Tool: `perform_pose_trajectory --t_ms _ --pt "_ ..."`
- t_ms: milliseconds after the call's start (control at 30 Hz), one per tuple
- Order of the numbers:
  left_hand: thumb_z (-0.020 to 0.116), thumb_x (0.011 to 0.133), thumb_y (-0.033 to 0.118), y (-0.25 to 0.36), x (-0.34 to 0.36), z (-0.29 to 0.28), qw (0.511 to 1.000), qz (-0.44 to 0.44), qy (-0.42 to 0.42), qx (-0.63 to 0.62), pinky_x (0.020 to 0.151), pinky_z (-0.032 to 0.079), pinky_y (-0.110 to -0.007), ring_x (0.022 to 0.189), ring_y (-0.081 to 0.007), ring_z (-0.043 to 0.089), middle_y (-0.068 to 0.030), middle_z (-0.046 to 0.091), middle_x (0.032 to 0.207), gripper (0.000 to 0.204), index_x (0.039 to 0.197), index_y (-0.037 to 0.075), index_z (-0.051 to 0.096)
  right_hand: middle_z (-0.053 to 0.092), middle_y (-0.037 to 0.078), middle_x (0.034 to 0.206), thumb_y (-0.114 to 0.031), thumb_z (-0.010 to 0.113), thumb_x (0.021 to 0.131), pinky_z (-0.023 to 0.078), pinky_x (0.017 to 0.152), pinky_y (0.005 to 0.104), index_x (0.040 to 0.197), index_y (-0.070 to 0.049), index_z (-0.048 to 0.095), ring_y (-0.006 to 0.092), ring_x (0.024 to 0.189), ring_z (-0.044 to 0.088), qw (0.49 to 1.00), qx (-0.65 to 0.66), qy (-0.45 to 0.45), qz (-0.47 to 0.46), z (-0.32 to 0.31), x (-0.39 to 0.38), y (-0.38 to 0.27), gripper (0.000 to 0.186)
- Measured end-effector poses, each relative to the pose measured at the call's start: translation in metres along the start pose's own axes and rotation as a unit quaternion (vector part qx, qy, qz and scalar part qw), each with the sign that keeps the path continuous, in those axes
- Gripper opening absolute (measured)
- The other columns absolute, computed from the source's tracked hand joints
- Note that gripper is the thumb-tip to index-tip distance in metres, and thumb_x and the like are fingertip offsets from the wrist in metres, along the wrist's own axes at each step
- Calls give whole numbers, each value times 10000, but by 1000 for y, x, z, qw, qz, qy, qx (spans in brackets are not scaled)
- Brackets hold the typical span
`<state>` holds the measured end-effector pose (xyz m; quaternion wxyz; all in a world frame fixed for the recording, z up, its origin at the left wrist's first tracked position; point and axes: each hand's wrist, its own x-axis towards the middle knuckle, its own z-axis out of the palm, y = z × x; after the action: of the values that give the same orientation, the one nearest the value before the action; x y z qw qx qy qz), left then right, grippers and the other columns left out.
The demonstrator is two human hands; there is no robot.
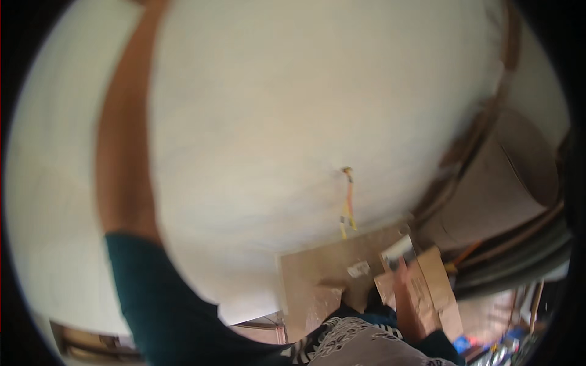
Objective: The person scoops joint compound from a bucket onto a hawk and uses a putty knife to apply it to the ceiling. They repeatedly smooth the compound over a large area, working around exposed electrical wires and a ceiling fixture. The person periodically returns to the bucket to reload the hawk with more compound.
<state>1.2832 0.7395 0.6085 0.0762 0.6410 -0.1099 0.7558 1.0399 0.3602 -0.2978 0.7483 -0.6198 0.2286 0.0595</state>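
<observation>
Prob. reach step, L arm (126,146) up.
L hand off-frame; R hand (401,278) at carton (434,276); fingers, both: can't tell. Next prob. needs steady reach.

Shirt (381,354): grey front, pale looping line print, black-and-white patterned band along its upper left edge. Left sleeve (146,293) plain dark teal, short, loose cut, straight hem. Right sleeve (444,349) similarly dark. Forearms bare. Finer fabric detail blurred.
</observation>
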Motion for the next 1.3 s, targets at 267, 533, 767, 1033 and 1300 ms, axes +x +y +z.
perform_pose_trajectory --t_ms 267,533,767,1033,1300 --pt "420 1027 462 18 -15 -75 935 -231 -47 -264 717 488 -380 795 -268 609 -163 619 853 524 946 -24 601 661 101 1035 -191 679 844 467 837 345 1095 31 635 197 919 592 998 19 -59 -24 -30 -89 -63 338" --pt "419 1010 558 207 -411 -338 535 -787 -184 -246 913 451 -311 1042 -136 572 -54 652 1120 603 1217 26 612 635 192 1185 -187 701 864 478 902 361 1256 71 551 255 1028 618 983 -96 -130 -88 -46 -60 -25 492" --pt "507 1012 373 274 -595 -611 308 -906 40 -287 990 484 -393 1120 -213 621 -96 623 1226 435 1334 81 513 664 216 1165 -227 701 883 472 964 373 1293 45 555 280 1078 644 868 -293 -357 -183 71 -180 -98 514" --pt "520 1008 238 253 -532 -663 397 -857 248 -217 856 568 -407 958 -242 685 -84 673 1086 310 1237 31 548 686 128 1162 38 616 900 496 920 301 1267 -8 599 193 1076 647 723 -141 -531 -418 165 -385 -171 370" --pt "515 1012 210 279 -500 -690 526 -822 138 -169 769 572 -329 902 -171 667 -75 658 1056 274 1215 26 534 580 87 1354 51 652 757 554 867 349 1338 -167 578 331 1085 644 577 -324 -594 -458 154 -432 -189 625"
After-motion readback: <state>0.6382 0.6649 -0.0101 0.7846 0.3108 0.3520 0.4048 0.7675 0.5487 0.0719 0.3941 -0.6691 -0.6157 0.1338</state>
